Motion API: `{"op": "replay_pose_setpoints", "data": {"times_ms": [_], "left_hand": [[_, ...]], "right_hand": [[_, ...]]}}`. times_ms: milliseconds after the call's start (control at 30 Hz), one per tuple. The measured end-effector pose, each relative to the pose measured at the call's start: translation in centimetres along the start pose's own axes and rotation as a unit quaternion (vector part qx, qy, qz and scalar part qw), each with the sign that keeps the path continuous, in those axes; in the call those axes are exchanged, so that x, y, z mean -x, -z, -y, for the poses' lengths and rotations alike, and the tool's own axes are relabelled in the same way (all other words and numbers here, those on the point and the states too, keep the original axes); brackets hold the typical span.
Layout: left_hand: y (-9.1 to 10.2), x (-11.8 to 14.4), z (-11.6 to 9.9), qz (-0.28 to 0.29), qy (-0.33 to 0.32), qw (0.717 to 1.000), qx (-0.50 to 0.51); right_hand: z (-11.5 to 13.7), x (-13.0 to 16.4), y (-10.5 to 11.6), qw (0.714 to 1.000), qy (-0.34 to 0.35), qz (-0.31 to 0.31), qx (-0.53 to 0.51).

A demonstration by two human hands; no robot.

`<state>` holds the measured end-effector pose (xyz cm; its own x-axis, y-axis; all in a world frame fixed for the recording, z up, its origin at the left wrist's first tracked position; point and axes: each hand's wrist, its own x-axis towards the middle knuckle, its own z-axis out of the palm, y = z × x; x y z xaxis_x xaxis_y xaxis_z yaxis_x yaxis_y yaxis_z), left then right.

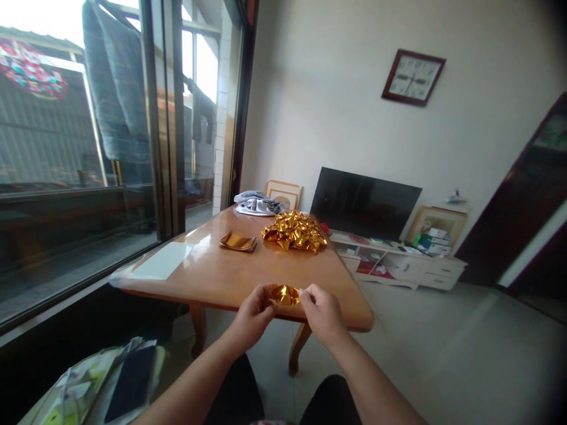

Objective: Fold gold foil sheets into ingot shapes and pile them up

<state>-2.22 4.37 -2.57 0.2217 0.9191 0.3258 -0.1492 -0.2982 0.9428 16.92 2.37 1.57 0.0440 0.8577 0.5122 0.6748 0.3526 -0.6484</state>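
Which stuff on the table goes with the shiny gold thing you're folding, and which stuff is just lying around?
Goes with the folding:
- gold foil piece, pinched between left hand and right hand
- stack of gold foil sheets
- pile of folded gold pieces

Just lying around:
- bundled cloth
- white sheet
- wall clock
- television

Crumpled gold foil piece (286, 294), pinched above the table's near edge

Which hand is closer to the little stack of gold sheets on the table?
Left. The left hand sits almost straight below the stack of gold sheets, nearer the viewer. The right hand is further off to the right. Both pinch a folded gold piece.
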Motion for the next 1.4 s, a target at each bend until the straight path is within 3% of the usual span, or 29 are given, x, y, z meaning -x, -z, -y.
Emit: {"op": "replay_pose_setpoints", "data": {"times_ms": [167, 300, 433, 633, 733, 833, 933, 1000, 1167, 1400], "left_hand": [[0.7, -2.2, 0.3, -0.092, 0.031, 0.995, -0.025], [1.1, -3.8, 0.3, -0.069, 0.043, 0.993, -0.081], [1.4, -5.1, 0.6, -0.047, 0.006, 0.976, -0.212], [1.8, -7.0, 1.0, -0.041, -0.008, 0.952, -0.303], [2.1, -8.0, 1.1, -0.052, 0.045, 0.97, -0.232], [2.6, -8.9, 1.3, -0.045, 0.114, 0.991, -0.044], [3.4, -9.7, 1.4, -0.022, 0.168, 0.973, 0.154], [4.0, -9.9, 1.5, -0.008, 0.196, 0.952, 0.234], [4.9, -9.8, 1.6, 0.023, 0.208, 0.931, 0.298], [4.8, -9.5, 2.0, 0.051, 0.175, 0.941, 0.287]], "right_hand": [[-1.5, -1.5, -0.2, 0.993, 0.029, -0.016, 0.111], [-2.4, -2.6, -0.9, 0.981, 0.056, -0.021, 0.187], [-2.8, -3.4, -1.8, 0.971, 0.075, -0.021, 0.227], [-3.3, -4.3, -2.3, 0.985, 0.07, -0.016, 0.155], [-4.3, -5.3, -1.9, 0.996, 0.034, -0.015, 0.084], [-6.4, -6.5, -1.6, 0.998, -0.002, -0.029, 0.062], [-8.6, -7.1, -2.0, 0.998, -0.028, -0.025, 0.051], [-9.9, -7.0, -2.5, 0.999, -0.045, -0.002, 0.03], [-11.3, -6.1, -3.7, 0.996, -0.075, 0.039, -0.007], [-10.9, -5.4, -3.7, 0.996, -0.07, 0.051, 0.005]]}}
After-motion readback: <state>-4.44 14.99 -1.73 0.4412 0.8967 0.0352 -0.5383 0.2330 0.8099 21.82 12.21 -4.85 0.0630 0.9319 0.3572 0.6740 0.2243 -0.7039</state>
